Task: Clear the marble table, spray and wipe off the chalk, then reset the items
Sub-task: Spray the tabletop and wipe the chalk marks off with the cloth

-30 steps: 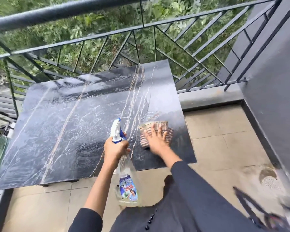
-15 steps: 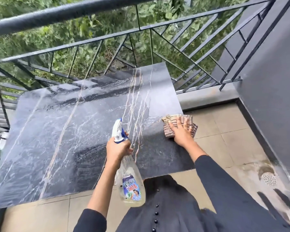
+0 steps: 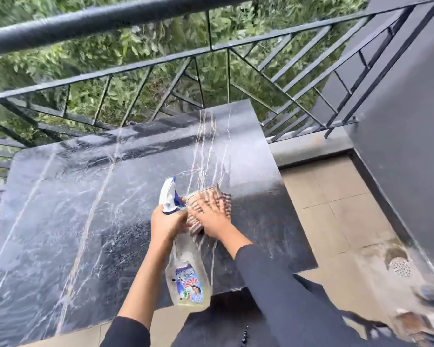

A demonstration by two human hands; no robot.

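Observation:
A black marble table (image 3: pixel 73 221) with pale veins fills the middle of the view, its top wet and streaked. My left hand (image 3: pixel 167 221) grips the neck of a clear spray bottle (image 3: pixel 188 279) with a white and blue trigger head; the bottle hangs over the table's near edge. My right hand (image 3: pixel 212 217) presses flat, fingers spread, on a striped brown and white cloth (image 3: pixel 221 199) lying on the tabletop. The cloth sits right beside the bottle's head, and the two hands almost touch.
A black metal railing (image 3: pixel 211 48) runs behind the table, with green foliage beyond. A dark wall (image 3: pixel 398 146) rises at the right. Beige floor tiles (image 3: pixel 336 196) and a round floor drain (image 3: pixel 400 267) lie right of the table. Blurred objects sit at the lower right corner.
My right hand has slid the cloth left from the table's right edge to beside the spray bottle. My left hand keeps the bottle in about the same place.

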